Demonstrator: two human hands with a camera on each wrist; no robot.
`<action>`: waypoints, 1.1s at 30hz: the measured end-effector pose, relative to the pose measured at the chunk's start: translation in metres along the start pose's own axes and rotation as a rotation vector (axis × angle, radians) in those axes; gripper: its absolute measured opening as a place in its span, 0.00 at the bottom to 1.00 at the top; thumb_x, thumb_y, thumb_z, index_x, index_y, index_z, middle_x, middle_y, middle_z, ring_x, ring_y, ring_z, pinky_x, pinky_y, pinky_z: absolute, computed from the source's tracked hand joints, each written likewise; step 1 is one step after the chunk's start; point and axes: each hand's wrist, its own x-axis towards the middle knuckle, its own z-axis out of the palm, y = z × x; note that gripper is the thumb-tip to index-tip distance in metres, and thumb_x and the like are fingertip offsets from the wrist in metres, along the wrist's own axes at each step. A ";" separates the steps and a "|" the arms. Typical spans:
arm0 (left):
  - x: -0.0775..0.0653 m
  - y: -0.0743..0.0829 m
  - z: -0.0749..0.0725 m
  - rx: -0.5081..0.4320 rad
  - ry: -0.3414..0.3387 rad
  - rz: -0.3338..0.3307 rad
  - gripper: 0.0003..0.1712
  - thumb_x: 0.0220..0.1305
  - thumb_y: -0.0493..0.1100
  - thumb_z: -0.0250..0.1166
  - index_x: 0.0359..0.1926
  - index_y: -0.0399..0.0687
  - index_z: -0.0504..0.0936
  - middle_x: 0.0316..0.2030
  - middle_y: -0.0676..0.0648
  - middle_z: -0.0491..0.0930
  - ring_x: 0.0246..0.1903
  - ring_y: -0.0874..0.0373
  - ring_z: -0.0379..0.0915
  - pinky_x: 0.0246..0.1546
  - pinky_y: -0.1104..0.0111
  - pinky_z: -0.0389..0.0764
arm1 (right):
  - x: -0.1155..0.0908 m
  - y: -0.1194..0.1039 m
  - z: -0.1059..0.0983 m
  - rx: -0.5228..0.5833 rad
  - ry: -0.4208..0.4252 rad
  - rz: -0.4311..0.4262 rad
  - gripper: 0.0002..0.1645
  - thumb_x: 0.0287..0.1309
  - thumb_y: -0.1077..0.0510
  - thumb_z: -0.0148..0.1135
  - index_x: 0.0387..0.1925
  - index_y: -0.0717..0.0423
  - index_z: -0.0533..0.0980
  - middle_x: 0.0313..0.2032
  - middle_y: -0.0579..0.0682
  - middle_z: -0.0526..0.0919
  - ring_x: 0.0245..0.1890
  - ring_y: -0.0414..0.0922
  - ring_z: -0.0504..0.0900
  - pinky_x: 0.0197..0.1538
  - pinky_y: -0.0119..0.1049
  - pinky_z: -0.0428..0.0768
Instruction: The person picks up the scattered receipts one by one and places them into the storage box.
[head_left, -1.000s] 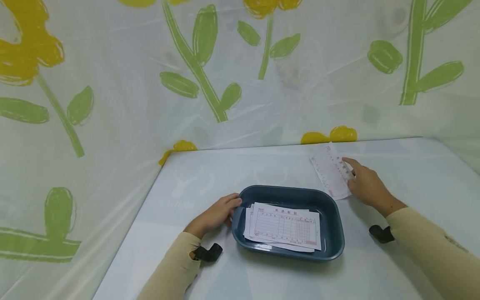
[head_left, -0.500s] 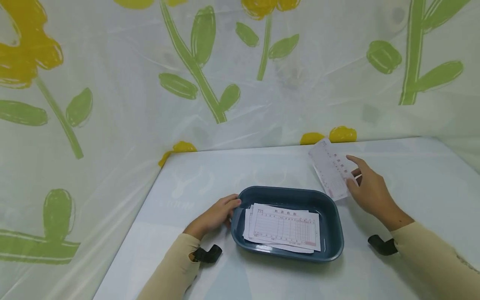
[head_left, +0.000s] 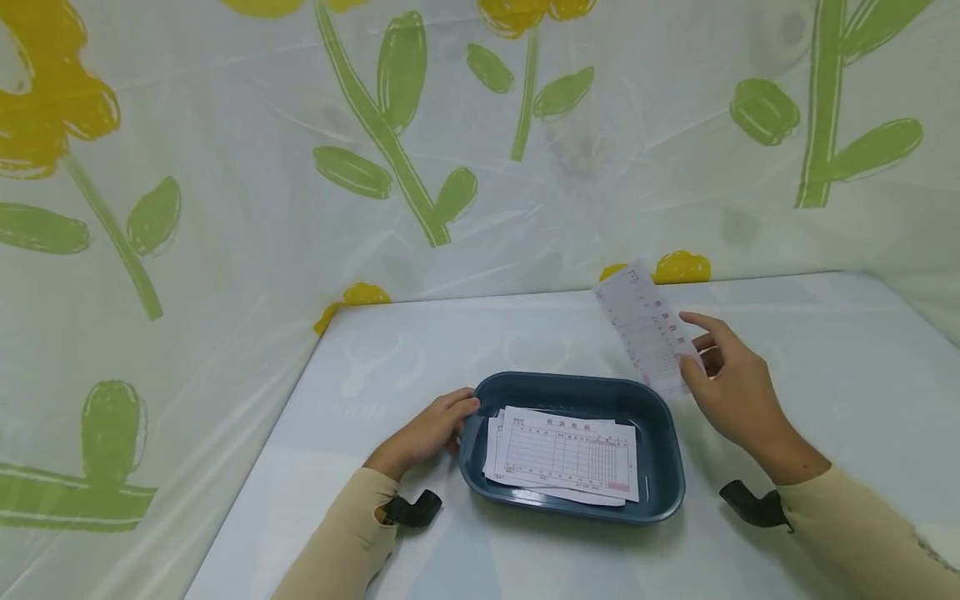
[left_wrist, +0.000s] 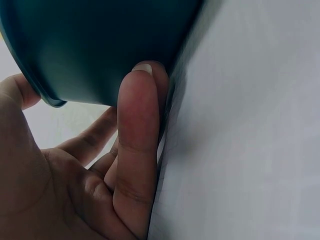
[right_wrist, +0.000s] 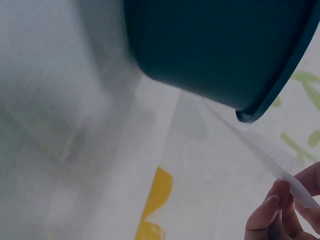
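A dark blue-green plastic tray stands on the table, with a small stack of printed receipt slips lying in it. At its left end, my left hand holds the rim; in the left wrist view a digit touches the rim while other fingers press the outer wall. Beyond the tray's far right corner, my right hand pinches one loose receipt slip by its edge. That slip is raised and tilted in the right wrist view, apart from the stack.
The white table has its far edge against a hanging white cloth printed with yellow flowers and green leaves. A black curved piece sits at the right wrist, and a similar piece at the left.
My right hand has lifted the slip off the table, and its far end has swung left and upward. The left hand and the tray have stayed nearly in place.
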 end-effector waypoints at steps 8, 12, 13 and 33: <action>0.000 -0.002 0.003 -0.008 -0.010 0.012 0.28 0.76 0.57 0.45 0.66 0.44 0.69 0.44 0.43 0.81 0.33 0.57 0.79 0.32 0.64 0.81 | -0.005 -0.010 0.009 0.043 0.053 -0.092 0.21 0.62 0.68 0.59 0.57 0.66 0.77 0.40 0.60 0.83 0.30 0.47 0.75 0.32 0.18 0.73; 0.000 -0.002 0.003 -0.005 -0.010 0.008 0.29 0.76 0.56 0.45 0.66 0.44 0.69 0.42 0.44 0.82 0.32 0.57 0.79 0.31 0.64 0.81 | -0.008 -0.012 0.013 0.046 0.081 -0.173 0.15 0.60 0.70 0.61 0.49 0.66 0.81 0.38 0.57 0.83 0.33 0.42 0.75 0.38 0.12 0.69; 0.000 -0.002 0.003 -0.005 -0.011 0.009 0.28 0.76 0.56 0.45 0.66 0.44 0.69 0.42 0.44 0.82 0.32 0.58 0.78 0.31 0.64 0.81 | -0.009 -0.013 0.014 0.044 0.084 -0.191 0.14 0.59 0.71 0.62 0.47 0.65 0.82 0.37 0.56 0.82 0.34 0.41 0.74 0.39 0.11 0.68; 0.000 0.000 0.001 0.009 -0.004 0.011 0.28 0.77 0.56 0.44 0.68 0.48 0.69 0.48 0.42 0.81 0.33 0.58 0.78 0.32 0.64 0.81 | -0.017 -0.016 0.024 -0.007 0.002 -0.359 0.14 0.50 0.73 0.70 0.38 0.57 0.84 0.38 0.46 0.83 0.40 0.40 0.79 0.52 0.07 0.65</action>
